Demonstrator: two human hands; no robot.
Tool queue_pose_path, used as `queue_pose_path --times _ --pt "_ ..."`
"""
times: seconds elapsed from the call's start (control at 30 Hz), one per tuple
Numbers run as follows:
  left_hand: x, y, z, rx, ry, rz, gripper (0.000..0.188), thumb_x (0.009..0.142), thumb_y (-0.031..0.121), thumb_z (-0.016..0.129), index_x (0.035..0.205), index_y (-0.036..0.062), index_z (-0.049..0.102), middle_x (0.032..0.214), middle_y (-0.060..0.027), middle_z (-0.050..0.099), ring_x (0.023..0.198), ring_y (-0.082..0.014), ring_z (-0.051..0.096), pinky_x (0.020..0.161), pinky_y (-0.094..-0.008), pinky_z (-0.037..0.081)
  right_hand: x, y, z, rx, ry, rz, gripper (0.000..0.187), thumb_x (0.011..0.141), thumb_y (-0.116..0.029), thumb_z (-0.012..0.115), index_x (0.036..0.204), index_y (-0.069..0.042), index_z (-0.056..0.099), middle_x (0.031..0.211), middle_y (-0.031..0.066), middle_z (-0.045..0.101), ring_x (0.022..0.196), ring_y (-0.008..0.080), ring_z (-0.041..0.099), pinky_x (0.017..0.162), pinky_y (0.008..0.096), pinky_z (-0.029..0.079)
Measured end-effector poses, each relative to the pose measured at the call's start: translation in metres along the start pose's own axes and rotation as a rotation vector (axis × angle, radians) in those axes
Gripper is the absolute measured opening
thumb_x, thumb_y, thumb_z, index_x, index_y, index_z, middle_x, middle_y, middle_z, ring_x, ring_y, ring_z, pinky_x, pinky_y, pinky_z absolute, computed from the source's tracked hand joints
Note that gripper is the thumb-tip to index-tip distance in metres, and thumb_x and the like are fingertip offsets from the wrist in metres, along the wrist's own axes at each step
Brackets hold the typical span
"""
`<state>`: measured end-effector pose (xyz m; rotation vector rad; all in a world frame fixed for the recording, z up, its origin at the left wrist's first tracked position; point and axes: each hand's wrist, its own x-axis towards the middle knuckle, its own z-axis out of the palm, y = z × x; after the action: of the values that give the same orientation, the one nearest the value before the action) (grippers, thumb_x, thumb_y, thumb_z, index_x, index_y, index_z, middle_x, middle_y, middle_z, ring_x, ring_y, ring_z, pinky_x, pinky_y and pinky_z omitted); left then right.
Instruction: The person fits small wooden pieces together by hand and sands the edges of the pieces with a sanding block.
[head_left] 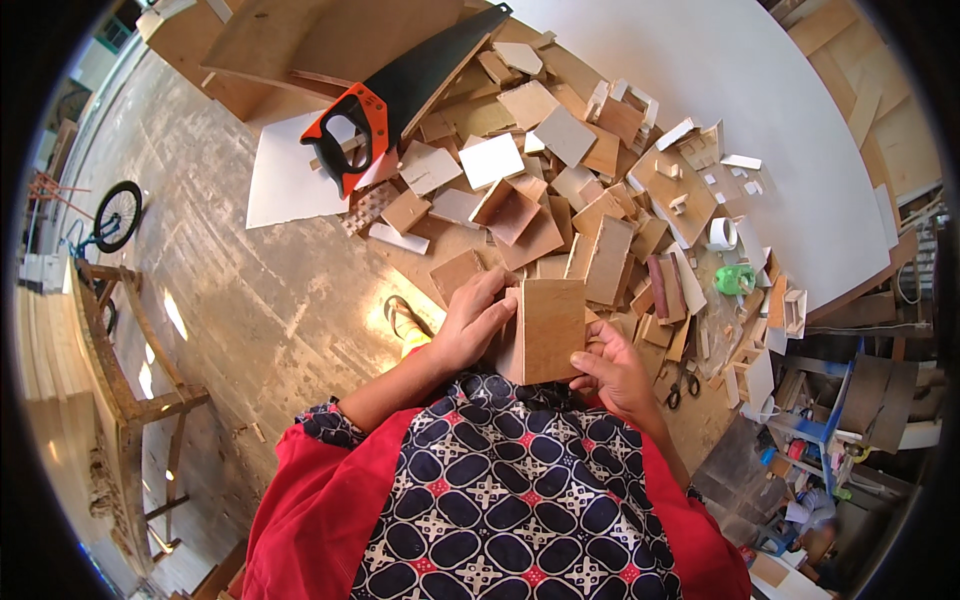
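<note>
Close to my body I hold a small light-brown wooden box (pixel 555 330) upright between both hands. My left hand (pixel 472 318) grips its left side, with the thumb along the upper left edge. At the lower right edge, the thumb and fingers of my right hand (pixel 612 368) pinch the wood. The side facing down and the box's inside are hidden. Just beyond it lies a heap of wood offcuts (pixel 605 255), among them an open wooden tray-like piece (pixel 505 212) and a white-faced block (pixel 491 160).
A handsaw (pixel 440 70) with an orange and black handle lies at the heap's far left. Scissors (pixel 684 388), a green plastic item (pixel 735 280) and a white tape roll (pixel 721 234) are at right. A wooden trestle (pixel 150 405) stands left; another person (pixel 815 515) is at lower right.
</note>
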<state>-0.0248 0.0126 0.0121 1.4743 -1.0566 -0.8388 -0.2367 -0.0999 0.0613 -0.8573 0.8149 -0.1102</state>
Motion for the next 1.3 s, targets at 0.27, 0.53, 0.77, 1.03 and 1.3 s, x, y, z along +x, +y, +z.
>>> queue_pose_path --times 0.27,0.53,0.77,1.03,1.3 --pt "-0.012 -0.007 0.007 -0.124 0.013 -0.007 0.049 0.086 0.043 0.053 0.104 -0.0034 0.052 0.095 -0.0184 0.053 0.094 -0.0306 0.053 0.083 -0.0382 0.041 0.001 0.008 -0.003 -0.036 -0.003 0.034 0.026 0.089 -0.004 0.062 0.111 -0.003 0.048 0.091 0.0081 0.065 0.078 0.0124 0.065 0.063 0.0227 0.055" --pt "-0.019 0.004 0.007 -0.029 -0.006 -0.101 0.059 0.074 0.041 0.07 0.105 -0.0051 0.048 0.098 -0.02 0.051 0.094 -0.0306 0.052 0.083 -0.0378 0.043 -0.006 0.008 0.003 -0.16 0.018 -0.024 0.025 0.089 -0.005 0.062 0.11 -0.004 0.047 0.089 0.0058 0.063 0.079 0.0109 0.062 0.064 0.0251 0.056" --pt "-0.017 0.006 0.008 -0.427 0.014 -0.269 0.052 0.079 0.025 0.064 0.122 -0.0009 0.049 0.115 -0.0094 0.058 0.106 -0.0164 0.055 0.093 -0.0312 0.043 -0.004 0.007 0.006 -0.059 -0.047 -0.026 0.023 0.093 -0.013 0.059 0.112 -0.004 0.048 0.092 0.0074 0.064 0.079 0.0137 0.065 0.064 0.0248 0.055" --pt "0.007 -0.003 -0.007 -1.277 0.081 -0.587 0.049 0.085 0.048 0.054 0.111 0.0067 0.056 0.096 -0.0103 0.061 0.089 -0.0254 0.059 0.08 -0.0442 0.048 0.0 -0.008 0.001 0.098 -0.077 -0.206 0.02 0.1 -0.021 0.049 0.112 -0.005 0.051 0.095 0.0111 0.065 0.079 0.0157 0.066 0.068 0.0249 0.055" --pt "0.013 0.001 -0.002 -1.697 -0.177 -0.485 0.03 0.089 0.042 0.051 0.093 0.0122 0.055 0.089 -0.0023 0.053 0.091 -0.0181 0.051 0.085 -0.0416 0.04 0.008 -0.006 0.015 -0.184 -0.059 -0.391 0.017 0.095 -0.008 0.057 0.109 0.0 0.053 0.095 0.0052 0.061 0.085 0.0096 0.06 0.075 0.0239 0.051"
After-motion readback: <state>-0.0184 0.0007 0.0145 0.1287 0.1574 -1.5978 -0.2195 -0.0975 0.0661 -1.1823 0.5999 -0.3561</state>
